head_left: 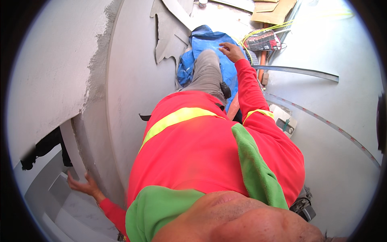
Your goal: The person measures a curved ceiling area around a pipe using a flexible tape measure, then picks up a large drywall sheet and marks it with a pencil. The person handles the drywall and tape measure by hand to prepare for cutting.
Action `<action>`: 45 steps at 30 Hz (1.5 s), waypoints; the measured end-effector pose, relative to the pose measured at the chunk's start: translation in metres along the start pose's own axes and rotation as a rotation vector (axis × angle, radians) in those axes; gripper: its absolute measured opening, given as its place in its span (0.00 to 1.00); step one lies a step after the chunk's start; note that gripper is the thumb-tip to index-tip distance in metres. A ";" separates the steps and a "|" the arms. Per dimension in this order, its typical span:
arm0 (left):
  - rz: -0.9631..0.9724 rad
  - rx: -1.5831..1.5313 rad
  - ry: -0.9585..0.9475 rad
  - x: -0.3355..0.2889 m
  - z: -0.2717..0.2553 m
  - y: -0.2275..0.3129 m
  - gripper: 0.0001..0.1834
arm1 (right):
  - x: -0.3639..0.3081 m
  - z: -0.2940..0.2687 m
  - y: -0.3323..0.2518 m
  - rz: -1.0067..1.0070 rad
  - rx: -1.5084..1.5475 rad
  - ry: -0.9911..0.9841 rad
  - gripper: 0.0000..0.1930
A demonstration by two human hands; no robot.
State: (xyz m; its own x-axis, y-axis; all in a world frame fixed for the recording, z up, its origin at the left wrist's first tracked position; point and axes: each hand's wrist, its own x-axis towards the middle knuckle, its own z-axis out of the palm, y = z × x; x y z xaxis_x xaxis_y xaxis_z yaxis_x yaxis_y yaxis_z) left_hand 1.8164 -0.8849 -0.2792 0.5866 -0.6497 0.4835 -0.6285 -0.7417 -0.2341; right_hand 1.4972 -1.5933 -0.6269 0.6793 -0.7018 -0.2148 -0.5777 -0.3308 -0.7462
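Note:
My left hand [85, 186] is at the lower left with its fingers apart and nothing in them. It is held beside the lower edge of a partly plastered wall [52, 76]; whether it touches the wall I cannot tell. Farther off, my right hand [232, 52] reaches over a crumpled blue tarp [203, 37], close to my bent knee in grey trousers. Its fingers are stretched out and hold nothing that I can see. Yellow cords [246, 37] run just to the right of this hand.
A torn grey sheet [164, 36] stands left of the tarp. To the right are a metal channel [300, 71], a long marked strip [322, 120], an orange pipe [263, 60], a printed bag [261, 40] and a pale box [284, 120]. Cardboard [274, 14] lies at the back; dark cloth [45, 148] hangs at left.

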 end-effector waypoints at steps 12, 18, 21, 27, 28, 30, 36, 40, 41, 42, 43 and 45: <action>0.381 -0.907 -0.613 0.215 0.111 0.359 0.32 | -0.010 0.001 0.204 0.344 0.287 -0.044 0.19; 0.672 -0.678 -0.624 0.357 0.183 0.433 0.30 | -0.080 -0.098 0.205 0.598 0.709 0.362 0.19; 0.675 -0.776 -0.583 0.403 0.249 0.474 0.28 | -0.064 -0.189 0.124 0.375 0.743 0.596 0.20; 0.361 -0.750 -0.965 0.359 0.444 0.514 0.31 | -0.030 -0.339 -0.093 -1.082 0.490 0.236 0.43; 0.375 -0.613 -1.074 0.338 0.472 0.511 0.32 | -0.036 -0.361 -0.129 -1.116 0.366 0.041 0.48; 0.390 -0.589 -1.268 0.294 0.514 0.503 0.34 | -0.022 -0.355 -0.169 -1.368 0.455 0.088 0.27; 0.280 -0.701 -1.583 0.234 0.566 0.518 0.34 | 0.019 -0.376 -0.207 -1.262 0.417 0.155 0.10; 0.106 -0.800 -1.618 0.264 0.589 0.556 0.34 | 0.061 -0.394 -0.193 -1.249 0.440 0.154 0.10; 0.010 -0.813 -1.640 0.276 0.595 0.567 0.34 | 0.073 -0.401 -0.190 -1.248 0.477 0.152 0.23; 0.002 -0.845 -1.619 0.288 0.602 0.579 0.35 | 0.085 -0.405 -0.187 -1.245 0.511 0.152 0.36; -0.019 -0.853 -1.604 0.302 0.611 0.591 0.36 | 0.101 -0.408 -0.182 -1.273 0.519 0.158 0.35; -0.048 -0.868 -1.596 0.332 0.634 0.617 0.37 | 0.136 -0.414 -0.169 -1.333 0.524 0.174 0.33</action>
State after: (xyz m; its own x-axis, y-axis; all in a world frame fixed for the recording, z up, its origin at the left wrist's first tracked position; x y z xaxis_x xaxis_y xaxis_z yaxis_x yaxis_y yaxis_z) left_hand 1.9471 -1.6637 -0.7984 0.1540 -0.5381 -0.8287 -0.3506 -0.8139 0.4633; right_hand 1.4999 -1.8936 -0.2690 0.4858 -0.1401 0.8628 0.6859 -0.5507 -0.4757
